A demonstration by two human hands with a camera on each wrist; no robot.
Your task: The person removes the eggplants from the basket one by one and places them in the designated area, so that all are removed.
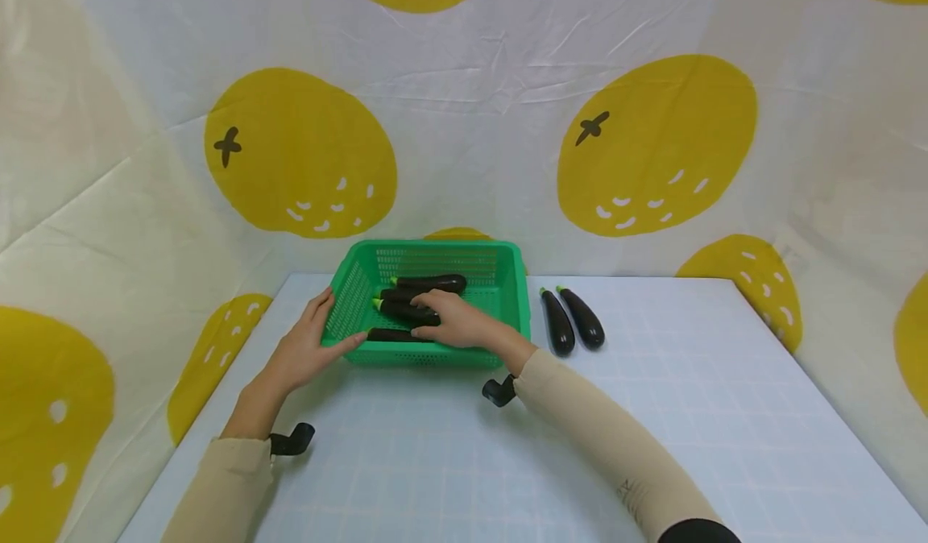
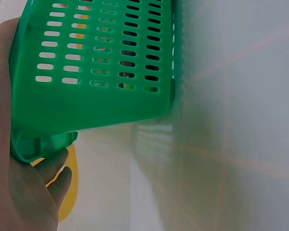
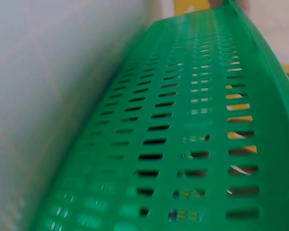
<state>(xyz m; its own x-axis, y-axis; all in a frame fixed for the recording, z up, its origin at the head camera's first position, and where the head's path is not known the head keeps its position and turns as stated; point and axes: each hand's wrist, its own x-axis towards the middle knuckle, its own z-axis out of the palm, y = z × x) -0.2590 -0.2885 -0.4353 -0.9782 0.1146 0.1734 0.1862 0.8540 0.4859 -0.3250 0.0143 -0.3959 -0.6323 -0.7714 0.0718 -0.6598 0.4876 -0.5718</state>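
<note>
A green plastic basket (image 1: pixel 435 358) with slotted walls stands at the far side of the table. Several dark eggplants lie inside it, one at the back (image 1: pixel 435 283) and another along the front wall (image 1: pixel 391 335). My right hand (image 1: pixel 460 321) reaches over the front rim and grips an eggplant (image 1: pixel 400 311) by its thick end, the green stem pointing left. At the front left corner, my left hand (image 1: pixel 308 354) holds the basket, thumb along the front rim and fingers at the left side. The left wrist view shows those fingers (image 2: pixel 60 185) by the rim.
Two more eggplants, a nearer one (image 1: pixel 558 325) and one beside it (image 1: pixel 583 317), lie on the table right of the basket. Behind the table hangs a white cloth (image 1: pixel 478 156) printed with yellow fruit. The table (image 1: pixel 406 462) has a pale checked cover.
</note>
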